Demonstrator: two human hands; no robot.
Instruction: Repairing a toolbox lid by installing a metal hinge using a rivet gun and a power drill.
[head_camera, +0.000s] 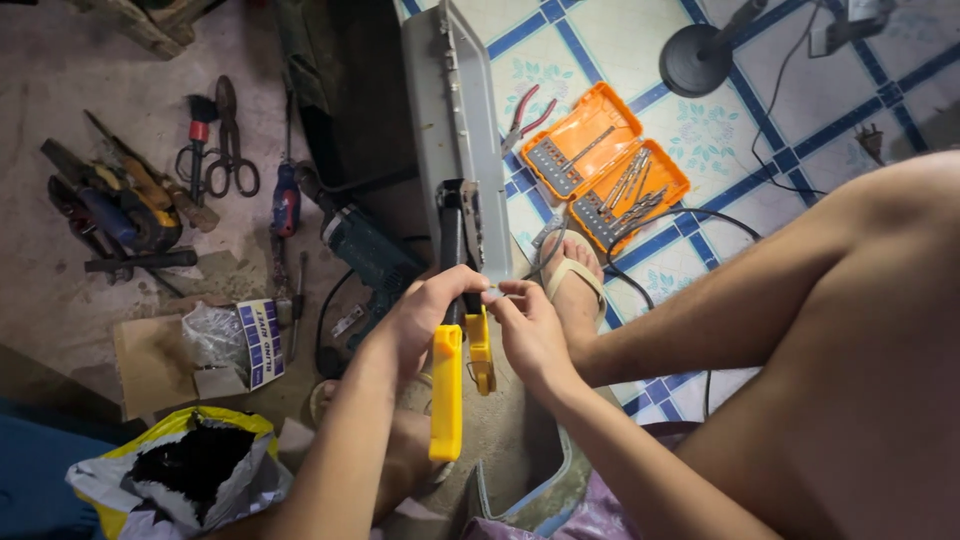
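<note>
My left hand (425, 318) is wrapped around a hand riveter (452, 330) with a black head and yellow handles, which points away from me onto a long grey metal channel (440, 130). My right hand (528, 330) pinches something small at the tool's head with thumb and fingertips; the item is too small to make out. The riveter's yellow handles hang down toward me, spread apart. My sandalled foot (578, 285) rests just right of the channel.
An open orange drill-bit case (604, 166) and red-handled pliers (527, 115) lie on the tiled floor at right. A blue-green power drill (365, 250), screwdriver (285, 200), shears (228, 145), other tools, a small box (258, 342) and a bag (190, 470) lie at left.
</note>
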